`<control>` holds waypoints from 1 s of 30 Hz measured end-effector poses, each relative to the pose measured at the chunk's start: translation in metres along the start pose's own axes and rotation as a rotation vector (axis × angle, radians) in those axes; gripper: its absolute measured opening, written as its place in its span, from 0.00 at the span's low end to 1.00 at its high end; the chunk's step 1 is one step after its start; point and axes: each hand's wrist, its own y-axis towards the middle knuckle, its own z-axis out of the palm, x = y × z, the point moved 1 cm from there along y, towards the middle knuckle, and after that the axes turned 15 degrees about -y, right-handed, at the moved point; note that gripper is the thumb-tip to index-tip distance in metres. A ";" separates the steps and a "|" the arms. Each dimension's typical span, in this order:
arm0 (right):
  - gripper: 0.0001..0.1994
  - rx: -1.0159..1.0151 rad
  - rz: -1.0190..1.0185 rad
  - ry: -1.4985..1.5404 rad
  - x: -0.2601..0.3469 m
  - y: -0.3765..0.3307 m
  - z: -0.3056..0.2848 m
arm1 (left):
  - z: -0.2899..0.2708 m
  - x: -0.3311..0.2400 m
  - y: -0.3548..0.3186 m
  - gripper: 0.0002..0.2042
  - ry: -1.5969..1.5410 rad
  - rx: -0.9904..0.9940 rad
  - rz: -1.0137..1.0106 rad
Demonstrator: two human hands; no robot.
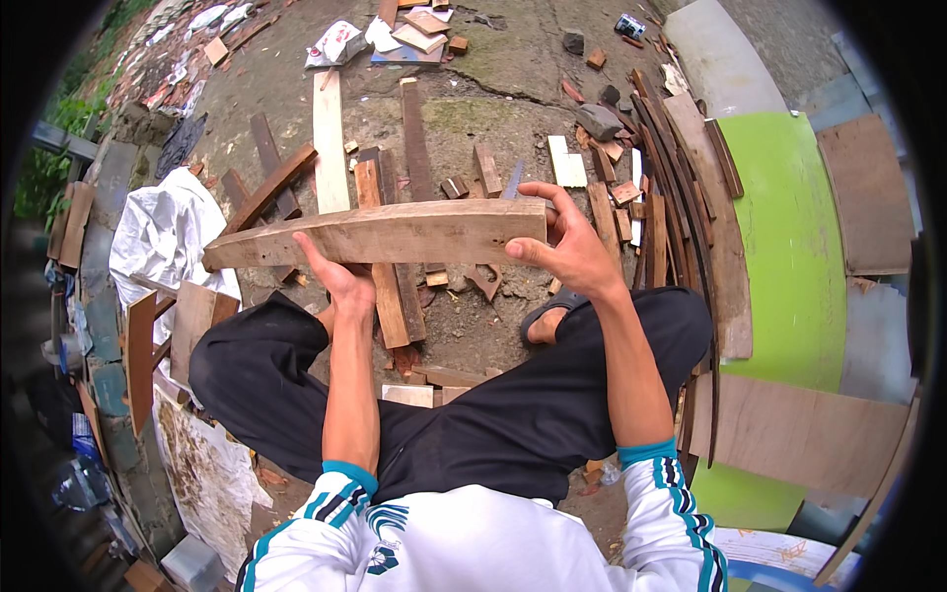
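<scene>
I sit with knees spread in black trousers and hold a pale wooden plank level in front of me, its length running left to right. My left hand supports it from beneath near the middle. My right hand grips its right end, thumb on the near face and fingers curled over the top. A thin grey metal tool pokes up behind the plank's right end by my right fingers; whether I hold it is unclear. My sandalled foot rests on the dirt below.
Several dark and pale boards and offcuts lie scattered on the dirt ahead. A stack of curved strips and a green panel stand to the right. White sacking and wooden pieces sit at the left.
</scene>
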 end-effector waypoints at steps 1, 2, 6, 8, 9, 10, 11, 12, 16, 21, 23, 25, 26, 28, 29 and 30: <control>0.39 0.025 -0.008 -0.041 -0.002 0.000 0.000 | -0.003 0.002 0.002 0.45 -0.010 -0.006 -0.003; 0.38 0.036 -0.015 -0.016 -0.004 0.001 0.000 | -0.006 0.005 0.003 0.45 0.009 -0.042 -0.016; 0.36 0.133 0.036 -0.074 -0.015 0.007 -0.003 | -0.027 0.012 0.011 0.47 0.058 -0.094 -0.093; 0.35 0.147 0.046 -0.094 -0.018 0.009 -0.008 | -0.027 0.015 0.012 0.46 0.060 -0.083 -0.122; 0.36 0.146 0.038 -0.117 -0.021 0.010 -0.009 | -0.027 0.017 0.010 0.45 0.058 -0.088 -0.125; 0.36 0.142 0.028 -0.138 -0.024 0.012 -0.010 | -0.026 0.018 0.010 0.44 0.059 -0.088 -0.127; 0.36 0.137 0.019 -0.158 -0.025 0.014 -0.011 | -0.027 0.019 0.012 0.43 0.055 -0.081 -0.128; 0.36 0.145 0.002 -0.161 -0.026 0.017 -0.013 | -0.028 0.018 0.014 0.41 0.051 -0.075 -0.128; 0.36 0.104 -0.009 -0.198 -0.027 0.028 -0.013 | -0.013 0.009 0.011 0.34 0.077 -0.095 -0.107; 0.32 0.130 0.339 0.015 -0.003 0.031 -0.012 | 0.000 -0.010 0.006 0.23 0.304 -0.167 -0.145; 0.26 0.129 0.327 0.080 0.007 0.025 -0.009 | 0.006 -0.017 0.010 0.22 0.320 -0.190 -0.161; 0.25 0.149 0.404 0.113 0.009 0.026 -0.012 | 0.007 -0.021 0.008 0.21 0.325 -0.204 -0.198; 0.25 0.131 0.418 0.115 0.008 0.028 -0.015 | 0.008 -0.020 0.008 0.21 0.327 -0.208 -0.223; 0.24 0.093 0.465 0.119 -0.001 0.033 -0.020 | 0.013 -0.013 0.008 0.20 0.315 -0.246 -0.222; 0.24 0.073 0.497 0.119 -0.008 0.033 -0.020 | 0.014 -0.008 0.006 0.19 0.310 -0.270 -0.229; 0.24 0.065 0.514 0.135 -0.015 0.034 -0.018 | 0.015 -0.008 0.005 0.16 0.334 -0.300 -0.205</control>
